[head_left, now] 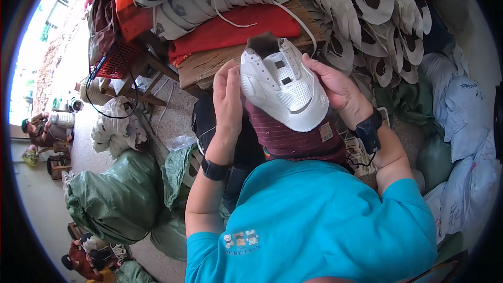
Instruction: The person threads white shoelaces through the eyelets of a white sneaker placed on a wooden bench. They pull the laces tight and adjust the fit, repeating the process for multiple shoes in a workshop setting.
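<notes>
Standing near sacks, a wooden table faces the white upper.

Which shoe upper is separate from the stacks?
The white shoe upper between left hand and right hand; the stacked uppers beyond are bunched together.

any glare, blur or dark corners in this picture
Head view: the bright opening at upper left is washed out; head view: corners go black around the fisheye circle; head view: the shoe upper looks fairly sharp, distant people at left softer.

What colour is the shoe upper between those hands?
The shoe upper is white with a dark brown lining, clearest in the head view.
</notes>
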The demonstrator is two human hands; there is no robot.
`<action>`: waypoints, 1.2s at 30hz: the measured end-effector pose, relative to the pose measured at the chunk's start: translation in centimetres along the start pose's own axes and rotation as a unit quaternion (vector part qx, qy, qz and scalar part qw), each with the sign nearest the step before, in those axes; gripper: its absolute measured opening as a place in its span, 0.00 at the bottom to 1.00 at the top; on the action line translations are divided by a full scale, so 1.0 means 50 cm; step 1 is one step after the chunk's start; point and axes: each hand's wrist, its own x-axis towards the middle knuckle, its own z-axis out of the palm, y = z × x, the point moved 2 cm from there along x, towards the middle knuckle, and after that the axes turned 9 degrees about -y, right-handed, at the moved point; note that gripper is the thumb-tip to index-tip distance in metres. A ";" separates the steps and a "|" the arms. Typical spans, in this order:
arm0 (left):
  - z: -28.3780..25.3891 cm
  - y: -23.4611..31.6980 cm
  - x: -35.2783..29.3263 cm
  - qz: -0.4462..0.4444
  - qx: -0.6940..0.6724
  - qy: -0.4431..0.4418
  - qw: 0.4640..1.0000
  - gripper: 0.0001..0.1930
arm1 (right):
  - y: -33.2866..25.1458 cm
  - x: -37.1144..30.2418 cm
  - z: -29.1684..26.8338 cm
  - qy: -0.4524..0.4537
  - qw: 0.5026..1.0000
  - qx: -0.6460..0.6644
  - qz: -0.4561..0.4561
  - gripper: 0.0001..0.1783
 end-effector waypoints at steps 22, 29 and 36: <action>0.058 -0.088 -0.006 0.151 0.391 -0.061 0.906 0.30 | 0.058 0.039 -0.083 0.068 0.735 -0.637 -0.222 0.39; 0.019 -0.164 0.026 0.175 0.318 -0.061 0.930 0.28 | 0.048 -0.013 -0.176 0.113 0.879 -0.452 -0.105 0.29; 0.055 -0.137 0.019 0.137 0.399 -0.071 0.904 0.30 | 0.085 -0.423 -0.545 0.480 0.796 -0.361 0.072 0.14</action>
